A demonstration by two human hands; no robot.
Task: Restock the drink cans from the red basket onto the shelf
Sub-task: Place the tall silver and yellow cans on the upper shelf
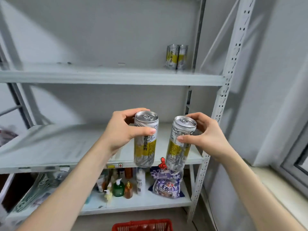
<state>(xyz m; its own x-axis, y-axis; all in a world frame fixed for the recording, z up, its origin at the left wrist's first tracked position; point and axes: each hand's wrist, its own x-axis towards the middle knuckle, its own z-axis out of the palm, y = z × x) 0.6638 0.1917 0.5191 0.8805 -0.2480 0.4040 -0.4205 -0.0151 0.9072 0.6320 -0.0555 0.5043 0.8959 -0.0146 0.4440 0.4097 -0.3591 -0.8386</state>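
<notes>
**Head view**, forward and down toward white metal shelving.

- **Left hand** (126, 130): gripping the upper half of the left can (145, 147), a slim silver-and-yellow drink can. Thumb across the near face, fingers curled behind the rim. Can close to upright, pull-tab top toward the camera, in the air in front of the middle shelf (58, 147) and not resting on it.
- **Right hand** (201, 137): grasping the right can (178, 147), same design. Thumb on the label, fingers round the far side just under the rim. Can tilted, top leaning right and base swung toward the left can. Near it but apart, likewise clear of the shelf board.
- **Upper shelf** (100, 79): two shelved cans (173, 55) of the same kind, upright, side by side and touching, at the far right near the back wall.
- **Bottom shelf** (141, 202):
  - A cluster of toiletry bottles, among them a green pump bottle (118, 188), an amber bottle (128, 190) and a white bottle (140, 179).
  - At right, a purple detergent bag (166, 187), standing, its top partly hidden behind the right can.
- **Red basket** (145, 225): at the bottom edge of the frame, on the floor in front of the shelving, between the two forearms. Only the far rim and a strip of mesh wall in view; contents not discernible.
- **Perforated post** (223, 97): front right upright of the shelving, just right of the right hand.
</notes>
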